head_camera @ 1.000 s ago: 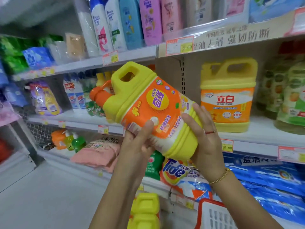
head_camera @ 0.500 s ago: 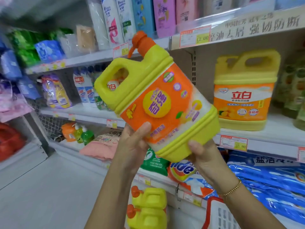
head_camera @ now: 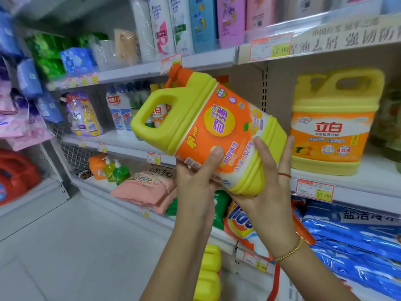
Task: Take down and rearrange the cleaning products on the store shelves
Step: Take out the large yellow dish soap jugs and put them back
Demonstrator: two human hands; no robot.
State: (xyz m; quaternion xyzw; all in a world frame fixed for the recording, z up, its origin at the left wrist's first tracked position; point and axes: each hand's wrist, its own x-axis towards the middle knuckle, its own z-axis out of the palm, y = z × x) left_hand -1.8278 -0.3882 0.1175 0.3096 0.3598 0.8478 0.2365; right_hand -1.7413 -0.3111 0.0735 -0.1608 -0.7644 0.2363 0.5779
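Both hands hold yellow jug (head_camera: 208, 131) up in front of the shelves, tilted

Left hand (head_camera: 195, 181) grips jug's lower edge, thumb on orange label; right hand (head_camera: 269, 192) cups the base, fingers straight against it; orange cap (head_camera: 178, 72) points up-left; second yellow jug (head_camera: 332, 127) stands upright on middle shelf (head_camera: 368, 181), just right of the held one

I see the jug (head_camera: 208, 131) before the middle shelf (head_camera: 373, 177); second jug (head_camera: 332, 127) stands on it, right; bottles (head_camera: 162, 25) above.
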